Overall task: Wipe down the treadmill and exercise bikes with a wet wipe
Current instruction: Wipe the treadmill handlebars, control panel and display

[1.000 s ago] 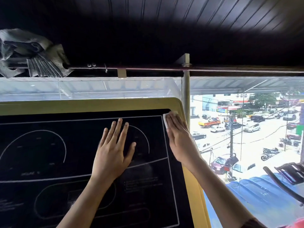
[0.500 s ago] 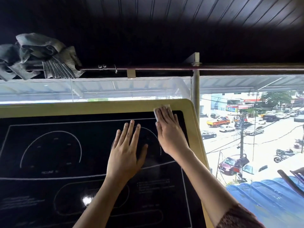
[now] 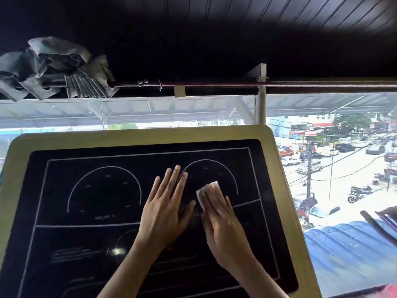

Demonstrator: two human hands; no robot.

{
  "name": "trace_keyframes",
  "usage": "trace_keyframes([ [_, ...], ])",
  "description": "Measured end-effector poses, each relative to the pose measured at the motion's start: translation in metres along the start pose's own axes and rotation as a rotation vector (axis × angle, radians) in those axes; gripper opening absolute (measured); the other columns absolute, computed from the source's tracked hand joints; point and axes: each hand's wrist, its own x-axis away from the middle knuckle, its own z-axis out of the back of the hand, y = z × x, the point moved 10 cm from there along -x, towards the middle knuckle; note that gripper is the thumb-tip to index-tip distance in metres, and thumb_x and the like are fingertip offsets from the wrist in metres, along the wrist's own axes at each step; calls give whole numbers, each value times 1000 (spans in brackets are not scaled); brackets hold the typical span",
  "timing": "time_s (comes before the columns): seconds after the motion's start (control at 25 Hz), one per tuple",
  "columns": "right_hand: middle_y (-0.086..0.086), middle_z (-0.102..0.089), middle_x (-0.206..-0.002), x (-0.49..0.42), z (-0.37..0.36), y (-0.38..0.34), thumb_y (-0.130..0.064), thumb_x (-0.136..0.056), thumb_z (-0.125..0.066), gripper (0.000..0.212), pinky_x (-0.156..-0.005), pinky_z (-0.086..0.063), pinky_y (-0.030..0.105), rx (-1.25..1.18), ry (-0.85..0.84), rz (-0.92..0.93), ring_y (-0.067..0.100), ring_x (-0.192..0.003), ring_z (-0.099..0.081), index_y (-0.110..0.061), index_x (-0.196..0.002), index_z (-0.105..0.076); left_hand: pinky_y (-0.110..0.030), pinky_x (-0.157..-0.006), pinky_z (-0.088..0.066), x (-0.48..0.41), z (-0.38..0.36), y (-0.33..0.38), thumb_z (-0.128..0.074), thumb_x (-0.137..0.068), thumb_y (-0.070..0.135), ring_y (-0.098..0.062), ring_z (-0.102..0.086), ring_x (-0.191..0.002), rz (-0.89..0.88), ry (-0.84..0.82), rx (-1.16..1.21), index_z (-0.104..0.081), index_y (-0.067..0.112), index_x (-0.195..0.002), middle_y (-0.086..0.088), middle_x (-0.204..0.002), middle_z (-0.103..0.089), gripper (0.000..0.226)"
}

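Observation:
A large black treadmill console screen (image 3: pixel 96 190) with white dial outlines and a yellow frame fills the lower left of the head view. My left hand (image 3: pixel 164 208) lies flat on the glass near its middle, fingers straight and together. Just to its right, my right hand (image 3: pixel 221 222) presses a small white wet wipe (image 3: pixel 209 188) flat against the screen, below the right dial outline. The wipe shows past my fingertips; the rest of it is hidden under my hand.
A crumpled grey cloth (image 3: pixel 53 67) hangs on a metal rail (image 3: pixel 214 84) above the console. Beyond the glass lies a street with parked cars (image 3: pixel 333 151). A dark handle (image 3: pixel 378 226) pokes in at the right edge.
My right hand slid the wipe from the screen's top right corner down and left, to beside my left hand. The view shifted right, showing more of the console.

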Motion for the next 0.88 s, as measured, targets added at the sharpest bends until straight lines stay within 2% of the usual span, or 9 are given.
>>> trace_keyframes([
  [0.12,-6,-10,-158,-42,9,2,-31,-103,-23,48,-119,-2,24,99,18,30,6,-146,1,-26,-150,-18,-41,-114,-18,1,4,-27,-31,-96,48,-30,-30,-140,47,-2,0,-42,5,-141,-16,-150,-34,64],
  [0.28,-12,3,-155,-92,15,20,-37,-102,-13,46,-121,-2,29,89,31,-108,4,-145,9,-28,-146,-4,-40,-115,-17,4,1,-36,-35,-95,46,-28,-26,-142,53,-18,-9,-39,6,-144,-15,-152,-30,64],
  [0.4,-5,-9,-158,-64,-2,-15,-33,-102,-19,49,-120,-6,29,136,-46,108,9,-147,0,-24,-150,-16,-40,-116,-16,6,1,-36,-35,-95,45,-28,-26,-142,45,-11,-14,-38,6,-144,-15,-153,-29,63],
  [0.48,-6,-15,-157,-45,2,-8,-31,-103,-22,48,-120,-7,28,205,-58,189,6,-146,-4,-24,-150,-20,-41,-115,-18,6,2,-36,-35,-95,45,-28,-26,-142,42,-9,-15,-39,5,-144,-16,-152,-30,63],
  [0.52,-7,-13,-157,-43,9,8,-32,-102,-21,48,-120,-6,29,206,-33,127,4,-146,-2,-25,-149,-19,-41,-115,-18,5,2,-36,-35,-95,45,-28,-26,-142,43,-9,-13,-39,5,-143,-16,-152,-30,63],
  [0.64,-8,-4,-157,-35,19,40,-29,-102,-24,49,-121,-5,33,29,86,-267,5,-145,4,-22,-148,-10,-41,-116,-20,6,3,-37,-35,-95,45,-28,-26,-141,57,-9,13,-42,5,-142,-16,-152,-32,62],
  [0.68,-8,-3,-157,-30,9,25,-26,-101,-28,50,-121,-3,32,-18,74,-273,6,-146,5,-22,-148,-9,-41,-116,-21,9,5,-37,-36,-95,45,-28,-27,-141,62,-6,31,-43,5,-142,-15,-151,-33,62],
  [0.8,-7,-5,-159,-9,-24,-34,-24,-100,-30,53,-119,3,23,4,-98,-7,5,-146,3,-24,-151,-14,-38,-117,-17,30,14,-34,-38,-94,44,-28,-27,-141,39,-10,55,-41,5,-142,-15,-151,-32,62],
  [0.88,-7,-9,-160,1,-17,-23,-28,-102,-28,51,-119,2,22,95,-83,35,5,-146,-1,-25,-151,-17,-37,-118,-14,50,20,-33,-38,-95,44,-27,-25,-142,30,-29,54,-38,6,-144,-15,-152,-30,62],
])
